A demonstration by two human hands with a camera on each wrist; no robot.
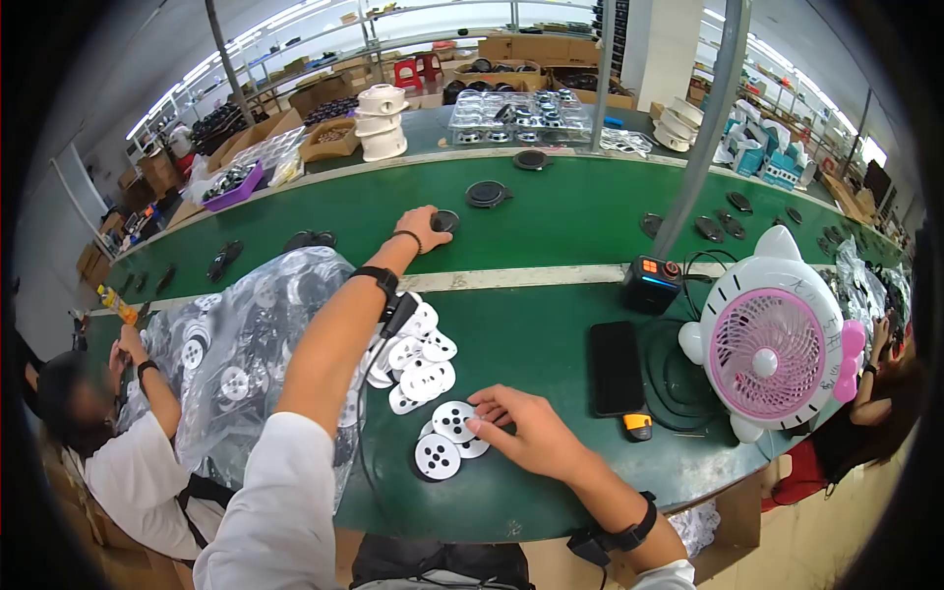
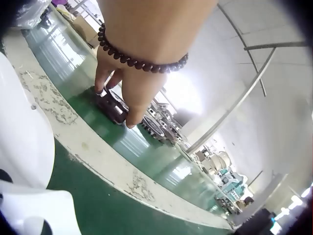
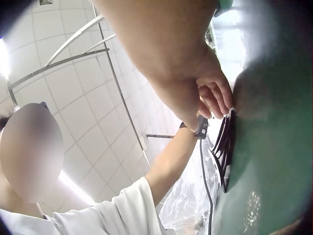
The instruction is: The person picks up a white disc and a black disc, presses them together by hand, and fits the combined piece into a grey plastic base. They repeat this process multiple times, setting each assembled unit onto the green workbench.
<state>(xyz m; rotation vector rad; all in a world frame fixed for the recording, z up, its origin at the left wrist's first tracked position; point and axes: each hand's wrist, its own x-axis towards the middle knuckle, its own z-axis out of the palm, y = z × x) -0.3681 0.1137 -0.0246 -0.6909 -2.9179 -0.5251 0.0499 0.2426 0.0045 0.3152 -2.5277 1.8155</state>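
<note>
On the green belt, my left hand grips a dark round part from above. The left wrist view shows thumb and fingers of that hand on either side of the dark part. Nearer to me, my right hand touches the edge of a white disc with black holes, its fingers slightly bent. That disc overlaps other discs, one of them at the lower left. In the right wrist view, the fingertips of the hand meet a small stack of discs.
Loose white discs lie beside a clear plastic bag at left. A phone, a small camera and a pink and white fan stand or lie at right. More dark parts sit on the belt; people are at both sides.
</note>
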